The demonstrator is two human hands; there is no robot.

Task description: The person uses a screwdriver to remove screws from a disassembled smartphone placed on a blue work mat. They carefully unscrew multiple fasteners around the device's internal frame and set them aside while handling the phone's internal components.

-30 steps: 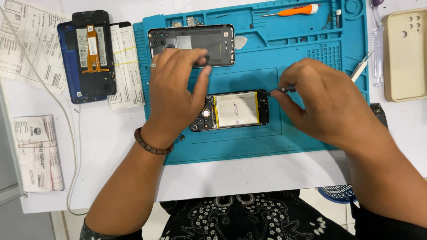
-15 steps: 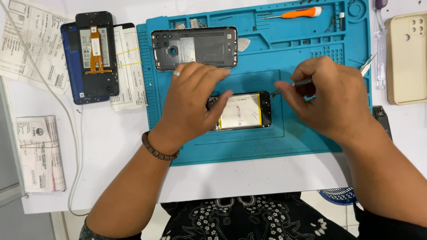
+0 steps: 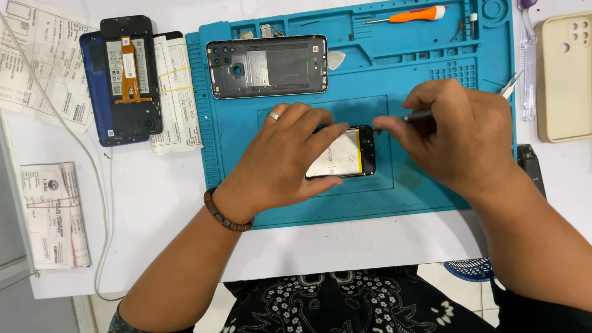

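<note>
The fingers of the right hand [image 3: 459, 139] are pinched closed around a thin metal tool [image 3: 418, 115], possibly tweezers or a small driver, whose tip meets the top right edge of an opened phone [image 3: 345, 154]. The left hand [image 3: 283, 157] lies flat over the phone's left part, fingers spread and curled at its edges, pinning it down; a ring sits on one finger and a bead bracelet [image 3: 225, 213] on the wrist. The phone lies back-open, its pale battery showing, in the middle recess of a blue repair mat [image 3: 431, 61].

Just above the phone on the mat lies a dark back housing [image 3: 268, 65]. Further up and right of the phone lies an orange screwdriver [image 3: 410, 14]. Well left of the phone, off the mat, a second dismantled phone [image 3: 126, 77] rests on paper. Far right of it lies a beige case [image 3: 564, 77].

A slip of the tool tip could scratch the board or pierce the battery if the holding hand shifts.
</note>
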